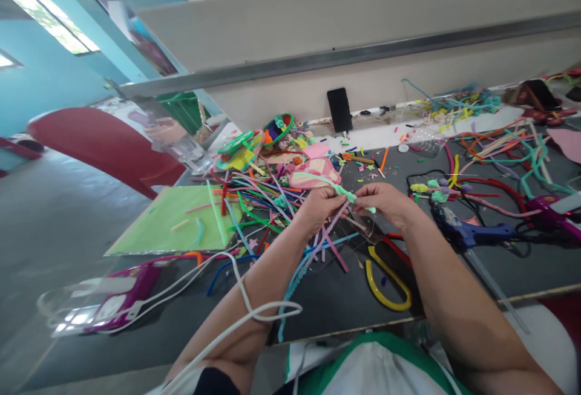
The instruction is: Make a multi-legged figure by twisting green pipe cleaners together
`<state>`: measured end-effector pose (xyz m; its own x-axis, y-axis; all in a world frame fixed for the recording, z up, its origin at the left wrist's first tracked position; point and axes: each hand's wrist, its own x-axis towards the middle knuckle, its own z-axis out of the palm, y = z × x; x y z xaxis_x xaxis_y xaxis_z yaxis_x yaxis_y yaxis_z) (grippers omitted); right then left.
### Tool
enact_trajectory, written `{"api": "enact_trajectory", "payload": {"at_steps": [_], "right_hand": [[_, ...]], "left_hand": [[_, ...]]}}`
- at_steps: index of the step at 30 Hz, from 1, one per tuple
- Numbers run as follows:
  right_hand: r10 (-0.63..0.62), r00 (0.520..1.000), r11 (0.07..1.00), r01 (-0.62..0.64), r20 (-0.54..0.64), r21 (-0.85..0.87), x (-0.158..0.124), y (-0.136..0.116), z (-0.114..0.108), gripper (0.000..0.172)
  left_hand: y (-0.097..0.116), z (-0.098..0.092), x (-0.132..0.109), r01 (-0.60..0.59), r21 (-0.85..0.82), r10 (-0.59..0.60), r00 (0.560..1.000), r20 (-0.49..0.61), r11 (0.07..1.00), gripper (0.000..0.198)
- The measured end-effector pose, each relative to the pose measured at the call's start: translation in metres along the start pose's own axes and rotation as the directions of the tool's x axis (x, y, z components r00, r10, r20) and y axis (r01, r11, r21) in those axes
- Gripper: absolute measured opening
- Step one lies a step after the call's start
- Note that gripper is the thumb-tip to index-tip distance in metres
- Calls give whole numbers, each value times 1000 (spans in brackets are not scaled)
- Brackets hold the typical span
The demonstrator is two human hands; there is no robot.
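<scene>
A mint-green pipe cleaner [345, 193] stretches between my two hands, with a twisted stretch at its middle. My left hand [318, 207] pinches it from the left, fingers closed. At the other end, the fingertips of my right hand [380, 200] are closed on it, and a short tip sticks out below them. Behind my left hand lies a pink striped piece [315, 172]. Loose pipe cleaners [267, 192] in many colours are heaped beside and under my left wrist. Scissors with yellow handles [388, 289] lie below my right hand, their blades partly hidden.
To the right is a blue glue gun [481, 235] with a clear glue stick. A phone [339, 109] leans against the partition [281, 98]. On the left are a green sheet pack [158, 225] and a purple device [129, 292]. A white cable [245, 289] crosses my left forearm.
</scene>
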<state>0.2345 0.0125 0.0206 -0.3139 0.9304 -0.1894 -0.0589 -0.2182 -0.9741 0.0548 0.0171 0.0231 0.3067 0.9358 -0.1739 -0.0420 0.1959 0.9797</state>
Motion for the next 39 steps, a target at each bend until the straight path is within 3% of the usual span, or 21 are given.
{"api": "enact_trajectory", "payload": {"at_steps": [6, 12, 20, 24, 30, 36, 39], "right_hand": [[2, 999, 1000, -3, 45, 7, 1, 1, 2, 33], [-11, 998, 1000, 13, -62, 28, 4, 1, 5, 25], [-48, 996, 998, 52, -81, 43, 5, 1, 4, 24], [-43, 997, 998, 46, -64, 36, 8, 5, 0, 25], [-27, 1000, 1000, 27, -6, -2, 9, 6, -3, 27], [-9, 991, 995, -4, -134, -95, 10, 4, -3, 39], [12, 995, 993, -24, -103, -113, 10, 5, -5, 37]], "left_hand": [[-6, 2, -1, -115, 50, 115, 993, 13, 992, 26], [-8, 5, 0, -51, -7, 52, 996, 68, 999, 29], [-2, 19, -5, 5, -184, -19, 997, -78, 983, 26], [-3, 23, -7, 21, -193, -47, 990, -133, 981, 25], [-12, 22, -3, -41, -107, 21, 984, -178, 993, 26], [-16, 22, -1, -38, -96, 20, 983, -183, 995, 25], [-16, 23, -2, -30, -109, 13, 989, -150, 994, 25]]}}
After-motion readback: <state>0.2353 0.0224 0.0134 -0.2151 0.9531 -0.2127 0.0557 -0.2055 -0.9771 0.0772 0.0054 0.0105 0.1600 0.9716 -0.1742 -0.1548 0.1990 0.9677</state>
